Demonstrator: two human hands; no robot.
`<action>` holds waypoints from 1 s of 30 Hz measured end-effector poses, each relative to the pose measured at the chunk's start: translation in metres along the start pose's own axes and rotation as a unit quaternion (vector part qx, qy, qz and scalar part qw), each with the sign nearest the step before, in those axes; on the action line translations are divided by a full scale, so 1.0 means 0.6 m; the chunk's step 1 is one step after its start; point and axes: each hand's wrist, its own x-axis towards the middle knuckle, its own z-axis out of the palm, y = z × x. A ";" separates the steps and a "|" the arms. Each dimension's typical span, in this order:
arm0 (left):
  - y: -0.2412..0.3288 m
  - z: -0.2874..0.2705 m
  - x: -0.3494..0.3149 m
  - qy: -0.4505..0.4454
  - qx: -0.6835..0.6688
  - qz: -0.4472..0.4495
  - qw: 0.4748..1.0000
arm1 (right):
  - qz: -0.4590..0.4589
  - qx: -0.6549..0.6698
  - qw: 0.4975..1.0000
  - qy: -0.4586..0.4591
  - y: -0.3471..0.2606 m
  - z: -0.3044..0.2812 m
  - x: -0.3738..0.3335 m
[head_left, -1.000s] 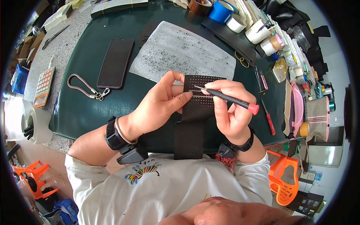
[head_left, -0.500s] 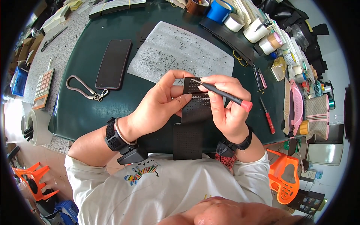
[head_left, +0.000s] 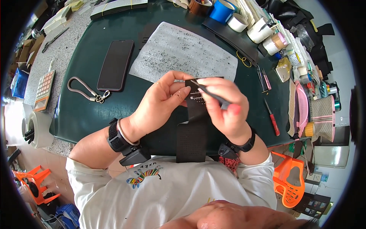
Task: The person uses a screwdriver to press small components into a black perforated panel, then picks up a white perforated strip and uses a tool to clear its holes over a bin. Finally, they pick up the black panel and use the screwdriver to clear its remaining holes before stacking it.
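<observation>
A long black strip with rows of small holes hangs from my hands toward my lap. My left hand pinches its upper left edge, thumb on top and fingers behind. In my right hand is a slim pointed tool with a black handle and red end. The tool's thin tip lies at the strip's upper part, above a few pale slots. My right hand is partly blurred. Just beyond both hands lies a white foam sheet scattered with tiny black bits.
On the dark green table lie a phone with a cord strap, a red-handled knife and tweezers. Black strips, tape rolls and cups line the far right. A calculator sits left.
My right hand has turned, swinging the tool's red end toward me and to the left. The strip's upper part has tilted, and my left thumb has moved slightly up and left.
</observation>
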 end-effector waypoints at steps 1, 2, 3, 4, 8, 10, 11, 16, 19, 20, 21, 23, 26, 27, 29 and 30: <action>0.001 -0.002 0.000 0.002 -0.018 -0.011 1.000 | 0.036 0.087 0.994 0.060 -0.002 0.000 -0.003; 0.003 -0.004 0.000 0.001 -0.017 -0.011 1.000 | 0.071 0.173 0.975 0.118 -0.005 0.000 -0.006; 0.005 -0.005 0.000 0.003 -0.023 -0.022 0.999 | 0.105 0.257 0.945 0.175 -0.005 0.000 -0.007; 0.007 -0.007 0.001 0.006 -0.029 -0.033 0.999 | 0.105 0.257 0.945 0.175 -0.005 -0.003 -0.006; 0.006 -0.015 0.002 0.014 -0.035 -0.050 0.998 | 0.139 0.225 0.937 0.227 0.005 -0.027 -0.001; 0.003 -0.018 0.004 0.017 -0.035 -0.053 0.998 | 0.164 0.166 0.941 0.244 0.023 -0.044 -0.005; 0.001 -0.019 0.005 0.016 -0.044 -0.043 0.998 | 0.176 0.137 0.942 0.251 0.030 -0.052 -0.007; 0.007 -0.016 0.008 0.007 -0.057 -0.033 0.998 | 0.289 0.198 0.918 0.184 0.040 -0.076 -0.012; 0.006 -0.017 0.007 0.005 -0.062 -0.039 0.997 | 0.271 0.171 0.931 0.175 0.032 -0.055 -0.012; 0.004 -0.018 0.007 0.006 -0.069 -0.041 0.997 | 0.271 0.171 0.931 0.176 0.029 -0.051 -0.011; 0.003 -0.019 0.006 0.007 -0.075 -0.042 0.996 | 0.286 0.155 0.934 0.145 0.026 -0.049 -0.008; 0.003 -0.021 0.006 0.008 -0.078 -0.044 0.996 | 0.313 0.123 0.938 0.083 0.022 -0.047 -0.004; 0.002 -0.024 0.005 0.010 -0.083 -0.048 0.995 | 0.348 0.126 0.929 -0.006 0.026 -0.049 -0.004; 0.000 -0.025 0.005 0.010 -0.098 -0.044 0.994 | 0.364 0.127 0.921 -0.050 0.027 -0.051 -0.004; -0.003 -0.025 0.007 0.006 -0.130 -0.038 0.991 | 0.393 0.158 0.905 -0.031 0.031 -0.055 -0.008; -0.001 -0.023 0.008 0.004 -0.130 -0.039 0.991 | 0.419 0.190 0.888 -0.013 0.035 -0.056 -0.009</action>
